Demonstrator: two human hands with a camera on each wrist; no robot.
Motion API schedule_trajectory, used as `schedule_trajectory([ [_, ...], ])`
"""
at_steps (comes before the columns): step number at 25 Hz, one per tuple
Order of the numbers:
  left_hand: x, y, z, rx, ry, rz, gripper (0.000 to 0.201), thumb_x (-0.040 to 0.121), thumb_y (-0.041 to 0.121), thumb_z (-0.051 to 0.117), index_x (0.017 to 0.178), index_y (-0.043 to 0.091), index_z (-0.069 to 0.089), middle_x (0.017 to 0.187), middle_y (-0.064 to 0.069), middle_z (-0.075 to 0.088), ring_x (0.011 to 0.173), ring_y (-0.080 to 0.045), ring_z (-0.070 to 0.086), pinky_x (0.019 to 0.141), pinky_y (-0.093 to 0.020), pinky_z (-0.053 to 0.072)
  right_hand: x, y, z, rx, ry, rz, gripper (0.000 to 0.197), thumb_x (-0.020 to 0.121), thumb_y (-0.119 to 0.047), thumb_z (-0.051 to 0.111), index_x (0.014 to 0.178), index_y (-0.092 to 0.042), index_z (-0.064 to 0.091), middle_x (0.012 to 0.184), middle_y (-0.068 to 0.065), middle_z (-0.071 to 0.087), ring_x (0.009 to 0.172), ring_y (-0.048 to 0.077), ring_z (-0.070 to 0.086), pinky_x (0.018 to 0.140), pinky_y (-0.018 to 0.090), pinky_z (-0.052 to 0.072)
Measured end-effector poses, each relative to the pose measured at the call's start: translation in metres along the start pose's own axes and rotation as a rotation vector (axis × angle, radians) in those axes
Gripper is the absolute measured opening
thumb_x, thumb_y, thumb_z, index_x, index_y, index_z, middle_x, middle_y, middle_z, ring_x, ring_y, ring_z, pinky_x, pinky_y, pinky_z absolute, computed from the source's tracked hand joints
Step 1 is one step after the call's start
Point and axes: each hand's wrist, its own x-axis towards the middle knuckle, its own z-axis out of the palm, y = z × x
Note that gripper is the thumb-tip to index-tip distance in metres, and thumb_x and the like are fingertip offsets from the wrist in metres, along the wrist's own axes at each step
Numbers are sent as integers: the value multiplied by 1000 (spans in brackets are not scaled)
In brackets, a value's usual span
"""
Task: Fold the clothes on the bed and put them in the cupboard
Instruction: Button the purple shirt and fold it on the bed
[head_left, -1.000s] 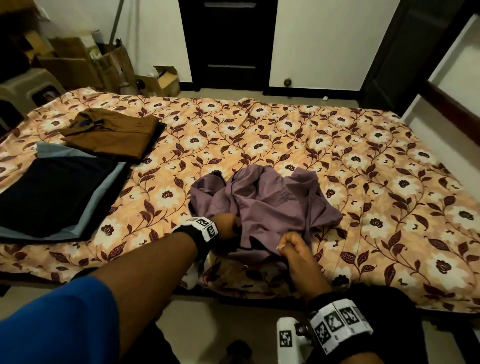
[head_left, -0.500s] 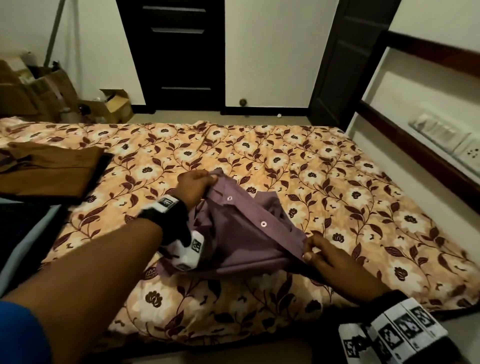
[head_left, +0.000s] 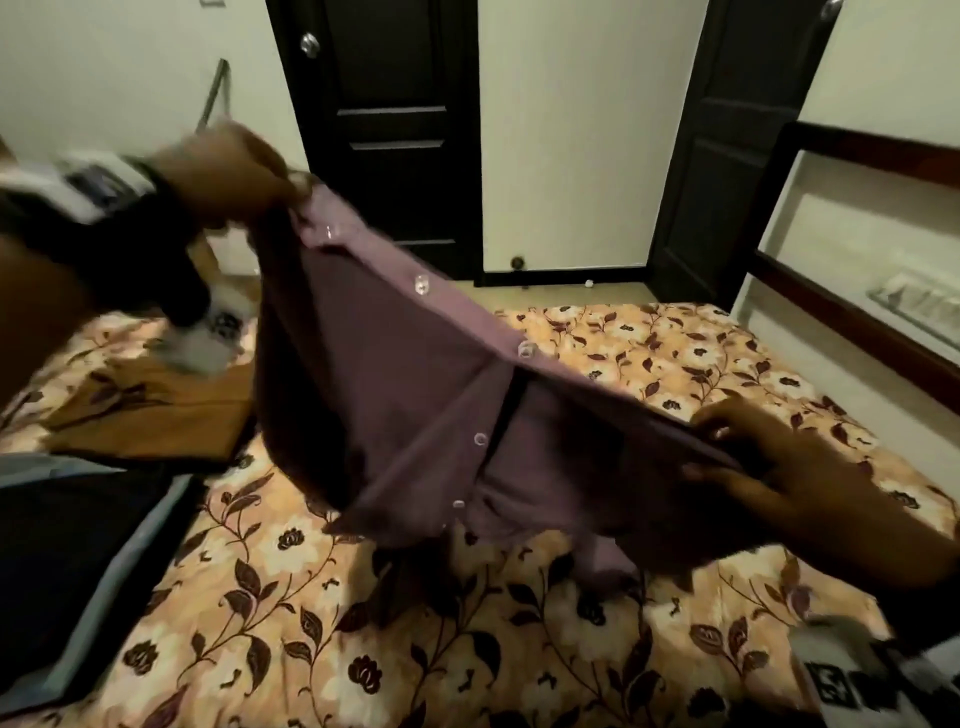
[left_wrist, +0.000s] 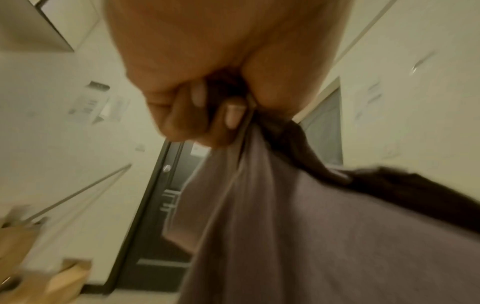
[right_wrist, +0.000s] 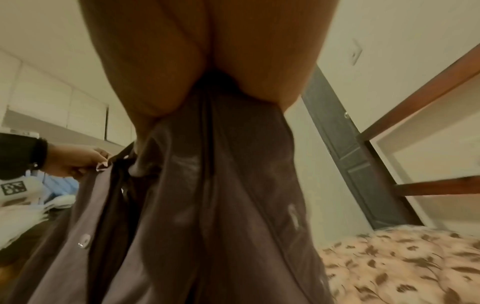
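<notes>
A mauve button-up shirt (head_left: 395, 395) hangs stretched in the air over the floral bed (head_left: 467, 649). My left hand (head_left: 234, 171) pinches its upper end, raised high at the left. The left wrist view shows curled fingers (left_wrist: 202, 115) clamped on the shirt's (left_wrist: 298, 236) edge. Lower at the right, my right hand (head_left: 769, 467) grips the other end of the button placket. Seen from the right wrist, the cloth (right_wrist: 221, 195) bunches inside that palm, and the left hand (right_wrist: 78, 162) is at the far left.
A folded brown garment (head_left: 156, 410) and a dark folded stack on light blue cloth (head_left: 78, 561) lie on the bed's left side. Two dark doors (head_left: 395, 135) stand in the far wall. A wood-framed headboard (head_left: 857, 291) runs along the right.
The shirt went from a heap on the bed to being lifted and spread between both hands. My left hand rose up and left; the right stayed low.
</notes>
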Motion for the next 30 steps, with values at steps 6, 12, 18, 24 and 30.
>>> schedule_trajectory([
  [6,-71,104,-61,-273,454,120,79,88,52,42,151,7,26,157,-22,21,144,-38,22,120,-37,9,62,-70,-1,-5,348,-134,16,90,-39,56,87,-24,51,77,-7,57,65,-3,58,50,10,39],
  [12,-363,63,145,-89,-227,-198,54,85,45,43,130,16,52,127,-12,54,111,-34,55,89,-40,44,72,-8,110,-21,76,78,15,93,-28,57,82,-23,49,76,-3,60,70,14,57,64,30,45],
  [18,-439,-44,195,193,-734,-334,93,48,44,82,131,12,55,122,-20,55,99,-46,62,76,-52,54,51,18,138,109,-81,182,7,97,-28,51,98,-22,52,87,-4,66,81,12,65,68,22,51],
  [24,-393,-86,194,210,-410,-235,48,89,46,41,132,25,50,131,-5,58,126,-29,48,104,-43,32,37,48,98,131,-851,267,54,82,-16,73,122,-35,42,123,-8,58,105,3,63,81,17,51],
  [30,-370,-102,153,439,-851,-223,87,82,55,57,153,37,12,162,-1,8,149,-31,7,109,-69,6,95,48,87,-132,-538,176,16,93,-7,52,93,-22,56,99,0,62,95,16,61,74,14,46],
])
